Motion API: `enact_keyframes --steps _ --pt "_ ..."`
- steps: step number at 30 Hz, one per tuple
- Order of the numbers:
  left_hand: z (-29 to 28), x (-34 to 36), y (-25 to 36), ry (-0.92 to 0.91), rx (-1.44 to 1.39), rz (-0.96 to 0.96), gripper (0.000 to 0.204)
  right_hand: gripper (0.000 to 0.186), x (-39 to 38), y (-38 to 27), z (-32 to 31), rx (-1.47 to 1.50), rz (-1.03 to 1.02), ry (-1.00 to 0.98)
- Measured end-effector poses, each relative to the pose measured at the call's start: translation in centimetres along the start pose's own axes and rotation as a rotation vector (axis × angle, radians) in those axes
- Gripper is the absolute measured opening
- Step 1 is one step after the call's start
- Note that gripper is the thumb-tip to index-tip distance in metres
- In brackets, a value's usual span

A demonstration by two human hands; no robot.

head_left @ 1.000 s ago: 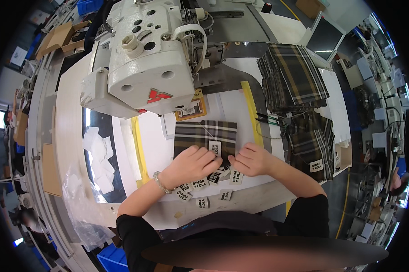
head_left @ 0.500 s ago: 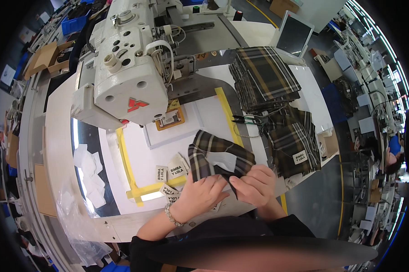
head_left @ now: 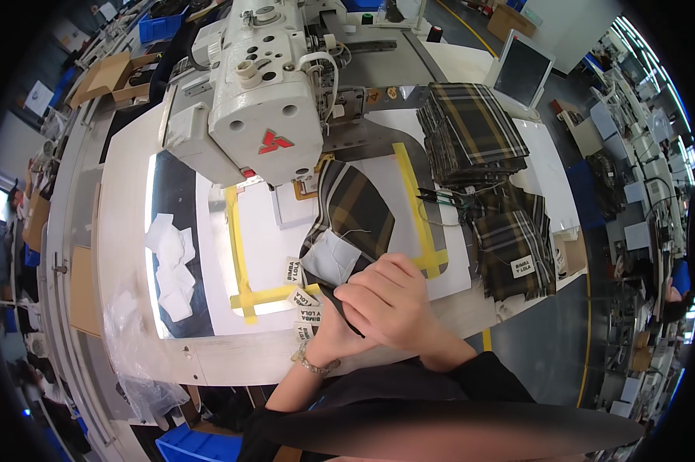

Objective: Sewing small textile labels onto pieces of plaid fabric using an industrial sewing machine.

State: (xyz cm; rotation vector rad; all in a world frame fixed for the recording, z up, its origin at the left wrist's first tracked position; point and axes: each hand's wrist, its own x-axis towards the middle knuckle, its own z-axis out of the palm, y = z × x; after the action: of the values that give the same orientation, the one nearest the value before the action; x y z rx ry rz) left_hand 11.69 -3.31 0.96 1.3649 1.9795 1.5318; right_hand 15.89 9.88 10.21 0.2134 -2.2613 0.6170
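Observation:
My right hand (head_left: 390,308) is closed on a dark plaid fabric piece (head_left: 359,208), at its lower corner. My left hand (head_left: 334,335) is under it, mostly hidden, gripping the same piece. The fabric is lifted and turned, showing a white square (head_left: 330,254) with loose threads on its underside. Small white labels (head_left: 307,316) lie left of my hands on the yellow-taped white work board (head_left: 259,239). Beyond the fabric is the white sewing machine head (head_left: 263,108), with an orange-framed piece (head_left: 305,187) below it.
Stacked plaid pieces (head_left: 471,131) lie at the right, with a looser pile (head_left: 509,254) nearer and small snips (head_left: 440,196) beside them. White paper pieces (head_left: 170,269) and a clear plastic bag (head_left: 132,362) are at left. A monitor (head_left: 521,73) stands behind; a co-worker (head_left: 675,292) is far right.
The fabric piece has been lifted and turned from label-up to underside showing. My hands have come together at its lower corner, the right over the left.

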Motion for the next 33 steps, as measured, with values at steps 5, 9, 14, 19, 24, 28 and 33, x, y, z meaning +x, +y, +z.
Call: enact_keyframes --steps 5,9,14,19,24,28,33 --pt "0.8 -0.5 -0.8 0.064 -0.045 -0.011 0.04 0.024 -0.5 -1.4 0.2 0.007 -0.047 -0.043" --pt "2.1 2.1 -0.4 0.868 -0.869 -0.232 0.03 0.022 0.0 -2.1 0.7 -0.008 0.038 0.025" --pt "-0.4 1.6 -0.4 0.685 -0.115 0.134 0.017 0.018 -0.2 -0.5 -0.6 -0.029 0.154 0.068" --pt "-4.3 0.4 1.5 0.624 0.222 0.326 0.016 0.015 -1.3 6.2 -5.4 -0.373 0.286 0.275" --pt "-6.2 -1.1 3.9 0.366 0.612 0.456 0.008 0.011 -5.3 15.1 -5.3 -0.46 0.286 -0.024" --pt "-4.3 -0.6 4.9 0.112 0.626 0.481 0.004 0.027 -9.0 18.0 -3.7 -0.748 0.243 -0.243" --pt "-2.1 -1.7 4.5 -0.057 0.616 0.486 0.003 0.018 -9.3 20.0 -3.3 -0.623 0.363 -0.346"
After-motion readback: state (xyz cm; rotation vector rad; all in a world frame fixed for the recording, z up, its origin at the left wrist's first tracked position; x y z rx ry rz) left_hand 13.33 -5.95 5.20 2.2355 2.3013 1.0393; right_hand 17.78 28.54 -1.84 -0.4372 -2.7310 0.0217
